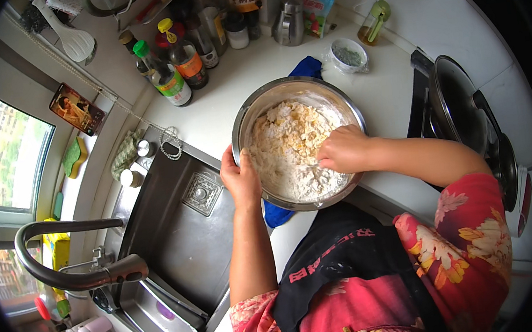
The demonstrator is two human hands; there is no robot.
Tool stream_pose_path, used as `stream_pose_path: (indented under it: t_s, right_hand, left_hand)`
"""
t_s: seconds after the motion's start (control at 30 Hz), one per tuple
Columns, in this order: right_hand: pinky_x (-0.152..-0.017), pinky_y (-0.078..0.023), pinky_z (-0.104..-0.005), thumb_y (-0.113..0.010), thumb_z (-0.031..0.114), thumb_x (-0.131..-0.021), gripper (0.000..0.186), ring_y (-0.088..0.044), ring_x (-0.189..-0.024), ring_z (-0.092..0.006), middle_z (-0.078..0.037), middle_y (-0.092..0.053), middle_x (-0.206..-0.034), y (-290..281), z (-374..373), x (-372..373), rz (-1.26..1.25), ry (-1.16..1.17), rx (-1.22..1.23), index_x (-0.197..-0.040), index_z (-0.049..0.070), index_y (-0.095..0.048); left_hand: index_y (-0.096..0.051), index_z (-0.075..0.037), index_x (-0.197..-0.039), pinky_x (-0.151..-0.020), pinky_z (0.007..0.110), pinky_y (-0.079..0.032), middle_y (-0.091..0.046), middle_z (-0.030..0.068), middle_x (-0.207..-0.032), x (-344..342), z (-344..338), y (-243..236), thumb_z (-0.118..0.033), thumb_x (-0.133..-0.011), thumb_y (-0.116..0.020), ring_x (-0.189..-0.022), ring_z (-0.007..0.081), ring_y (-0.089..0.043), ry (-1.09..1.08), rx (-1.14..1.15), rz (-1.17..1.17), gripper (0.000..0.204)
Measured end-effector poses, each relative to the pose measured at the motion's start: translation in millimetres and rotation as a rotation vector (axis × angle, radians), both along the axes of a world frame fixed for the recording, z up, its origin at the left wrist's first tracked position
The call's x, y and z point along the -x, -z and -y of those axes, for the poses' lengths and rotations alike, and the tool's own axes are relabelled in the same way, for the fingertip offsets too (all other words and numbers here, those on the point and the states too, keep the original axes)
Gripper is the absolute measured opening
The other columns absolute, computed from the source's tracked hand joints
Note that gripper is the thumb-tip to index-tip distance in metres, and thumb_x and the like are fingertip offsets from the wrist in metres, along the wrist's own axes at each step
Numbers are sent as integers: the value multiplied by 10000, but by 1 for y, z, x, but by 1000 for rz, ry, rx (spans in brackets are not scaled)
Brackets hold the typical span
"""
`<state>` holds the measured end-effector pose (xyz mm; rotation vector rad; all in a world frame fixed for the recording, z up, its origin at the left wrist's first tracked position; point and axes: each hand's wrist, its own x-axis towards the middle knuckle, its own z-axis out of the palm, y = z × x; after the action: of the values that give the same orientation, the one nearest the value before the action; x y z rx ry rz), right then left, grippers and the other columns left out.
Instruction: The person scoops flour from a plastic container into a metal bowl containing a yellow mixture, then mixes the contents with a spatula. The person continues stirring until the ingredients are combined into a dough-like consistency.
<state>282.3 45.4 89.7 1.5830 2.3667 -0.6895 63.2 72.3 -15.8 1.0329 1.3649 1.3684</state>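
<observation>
A wide stainless steel mixing bowl point(275, 93) stands on the counter in front of me, with a blue cloth point(307, 67) sticking out from under it. Inside lies loose white flour with yellowish crumbly clumps point(295, 131). My left hand point(241, 176) grips the bowl's left rim, thumb on the inner side. Down in the flour at the bowl's right side is my right hand point(344, 149), its fingers curled together. Its fingertips are partly hidden, so whatever is between them cannot be made out.
To the left is a dark sink point(174, 207) with a curved faucet point(73, 226). Sauce bottles point(171, 79) stand behind it. A small wrapped bowl point(349, 54) and an oil bottle point(375, 22) sit at the far right. A lidded pan point(458, 102) is on the right. A phone point(77, 110) leans by the window.
</observation>
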Motion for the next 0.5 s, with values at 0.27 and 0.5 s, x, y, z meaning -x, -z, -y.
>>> stream_pose_path:
  t_s: [0.27,0.5]
  right_hand:
    - [-695,-479,-474,-560,273,-836,201,-639,-758,-343,-122,-663,-763,27,-57,22,56,100,-300,-742,139,-677]
    - [-627,-497,-440,-598,93,-751,103,-665,-731,-294,-150,-669,-739,8,-58,-24,389,56,-359,-703,61,-683]
  left_hand:
    - [-530,75,-1184,-824,268,-464,-621,109,-1058,4,0,-5,-45,-900,-572,-917,141,-578,65,61,-6,310]
    - [-568,61,-1152,-815,287,-470,-656,104,-999,3,-3,4,-36,-866,-583,-889,151,-593,15,20,18,303]
